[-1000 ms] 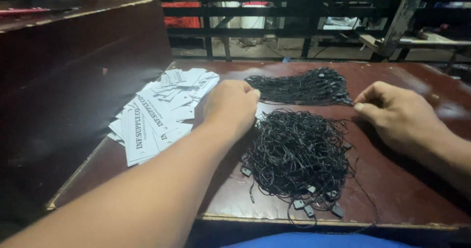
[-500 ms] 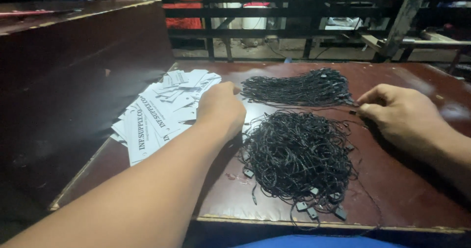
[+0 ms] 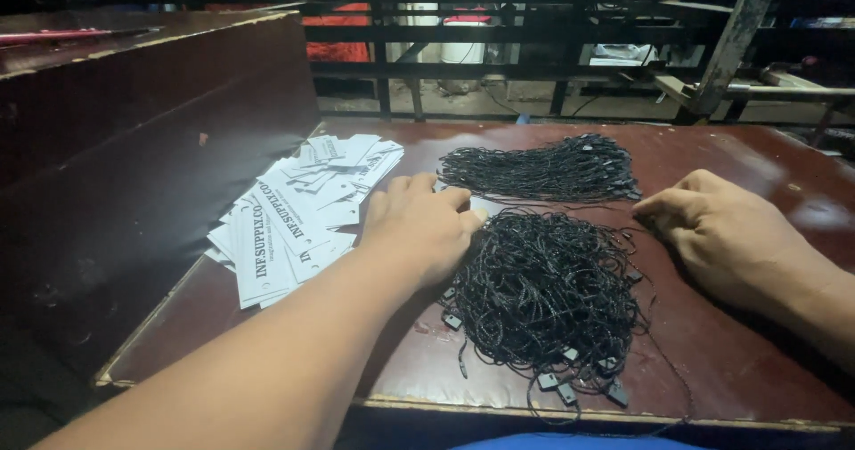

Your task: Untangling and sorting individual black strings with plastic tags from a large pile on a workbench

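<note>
Surface: worn dark-red wooden table point(image 3: 757, 160), black metal racks at 12 o'clock | white printed paper tags point(image 3: 298, 214) at 9 | left hand point(image 3: 423, 227) flat, empty, touching tangled black string pile point(image 3: 543, 294) | right hand point(image 3: 726, 232) pinching strand at 3 | second bundle point(image 3: 543, 169) at 12.

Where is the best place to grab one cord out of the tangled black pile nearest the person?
Probably by a plastic end tab at the near cord pile's front edge, pinched from above: tabs lie loose outside the tangle, near the table edge.
</note>
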